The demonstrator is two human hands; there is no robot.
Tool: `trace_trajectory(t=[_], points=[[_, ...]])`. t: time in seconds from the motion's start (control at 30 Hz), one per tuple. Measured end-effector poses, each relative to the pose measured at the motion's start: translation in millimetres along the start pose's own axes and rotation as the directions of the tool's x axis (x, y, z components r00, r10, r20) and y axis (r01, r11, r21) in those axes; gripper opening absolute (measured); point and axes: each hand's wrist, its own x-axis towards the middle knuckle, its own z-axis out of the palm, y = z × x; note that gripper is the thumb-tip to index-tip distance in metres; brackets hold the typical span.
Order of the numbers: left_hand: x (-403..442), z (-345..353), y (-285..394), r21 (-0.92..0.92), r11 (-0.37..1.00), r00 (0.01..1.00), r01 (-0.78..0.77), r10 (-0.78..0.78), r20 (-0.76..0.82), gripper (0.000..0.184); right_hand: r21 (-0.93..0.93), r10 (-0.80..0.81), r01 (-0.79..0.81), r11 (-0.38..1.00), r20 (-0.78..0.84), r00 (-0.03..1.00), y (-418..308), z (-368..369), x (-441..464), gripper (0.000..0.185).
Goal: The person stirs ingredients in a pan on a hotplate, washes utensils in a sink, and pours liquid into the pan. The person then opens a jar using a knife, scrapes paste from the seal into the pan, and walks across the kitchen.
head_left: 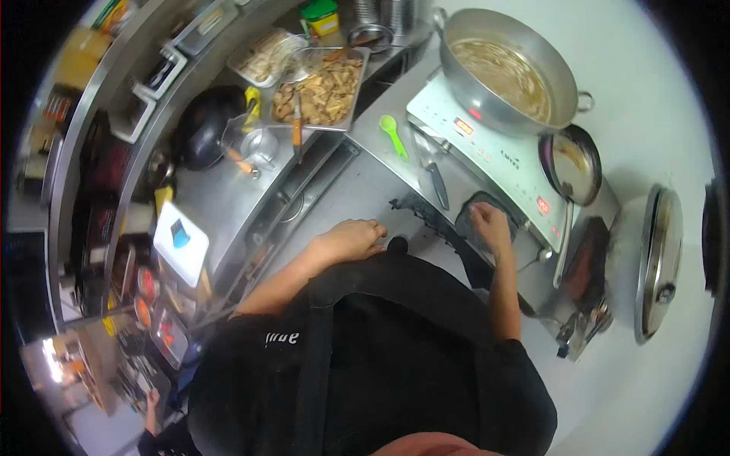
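Observation:
My left hand (353, 240) is held in front of my black apron (395, 349), its fingers loosely bent and slightly apart, with nothing visible in it. A small black round thing (397, 245) is just beside its fingertips. My right hand (489, 225) is closed, fingers pinched together, over a dark square tray or cloth (468, 220) at the counter's edge; what it holds, if anything, is too small to make out. Left of it lies a knife with a dark handle (438, 186), and farther up a green spoon (393, 137).
A large pot of liquid (498, 76) stands on the white induction cooker (487, 156), with a smaller pan (570, 163) beside it. Trays of food pieces (323, 87) and a black wok (209, 125) are on the left counter. Another person's hand (153, 397) shows at lower left.

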Motion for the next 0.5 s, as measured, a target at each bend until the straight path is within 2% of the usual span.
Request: trace_trajectory(t=[0.03, 0.1, 0.17, 0.2, 0.23, 0.27, 0.37, 0.4, 0.47, 0.5], points=[[0, -1, -1, -0.005, 1.000, 1.000, 0.013, -0.013, -0.001, 0.032, -0.007, -0.021, 0.021, 1.000, 0.017, 1.000, -17, 3, 9, 0.025], [-7, 3, -10, -0.011, 0.999, 0.999, 0.040, -0.040, -0.019, 0.033, 0.337, -0.098, 0.059, 0.940, 0.101, 0.990, -61, -4, 23, 0.022], [-10, 4, -20, -0.008, 0.998, 0.998, 0.058, -0.058, -0.027, 0.033, 0.429, -0.354, 0.261, 0.865, 0.153, 0.922, -149, -33, 25, 0.019], [-14, 2, -26, -0.020, 0.996, 0.996, 0.088, -0.089, -0.016, 0.034, 0.413, -0.554, 0.463, 0.784, 0.131, 0.822, -198, -57, 18, 0.018], [-21, 1, -32, -0.033, 0.992, 0.992, 0.124, -0.124, -0.002, 0.035, 0.399, -0.726, 0.638, 0.659, 0.113, 0.679, -248, -79, 7, 0.018], [-27, -2, -38, -0.035, 0.990, 0.991, 0.136, -0.136, -0.003, 0.035, 0.458, -0.825, 0.747, 0.483, -0.047, 0.563, -292, -90, -10, 0.018], [-36, -13, -56, -0.024, 0.983, 0.983, 0.182, -0.182, -0.031, 0.036, 0.580, -0.978, 0.802, 0.141, -0.047, 0.205, -361, -115, -25, 0.025], [-41, -14, -67, -0.054, 0.977, 0.973, 0.208, -0.212, -0.087, 0.035, 0.651, -0.958, 0.704, 0.285, 0.161, 0.239, -389, -126, -31, 0.026], [-56, -19, -86, -0.101, 0.965, 0.955, 0.241, -0.254, -0.152, 0.035, 0.701, -0.939, 0.641, 0.312, 0.330, 0.096, -407, -123, -23, 0.027], [-67, -24, -96, -0.114, 0.955, 0.927, 0.273, -0.293, -0.234, 0.034, 0.719, -0.950, 0.650, 0.244, 0.310, 0.013, -406, -121, -14, 0.027]])
